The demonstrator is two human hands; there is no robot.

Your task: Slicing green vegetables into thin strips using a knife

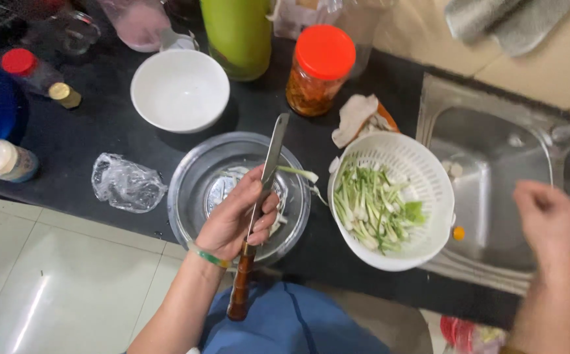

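Black counter with a steel sink set into its right side, seen from above. The left arm comes up from the lower edge, wrist bent, with a green band at the wrist; the left hand lies over the blade of a knife, fingers curled on the flat steel. The wooden handle points down toward the person, and the blade tip points up and away, past the far rim of the glass bowl. The right arm rises from the lower right corner; the right hand hovers above the sink, fingers loosely curled inward, holding nothing that can be seen. The 2 hands are well apart.

Beneath the left hand stands the clear glass bowl, holding a few pale vegetable scraps. Just beside it on the right, at the sink edge, sits a white colander filled with cut spring onions, white stems and green leaves mixed. Behind the glass bowl stands 1 white bowl; to its right, a jar with an orange lid. A crumpled clear plastic wrapper lies left of the glass bowl.
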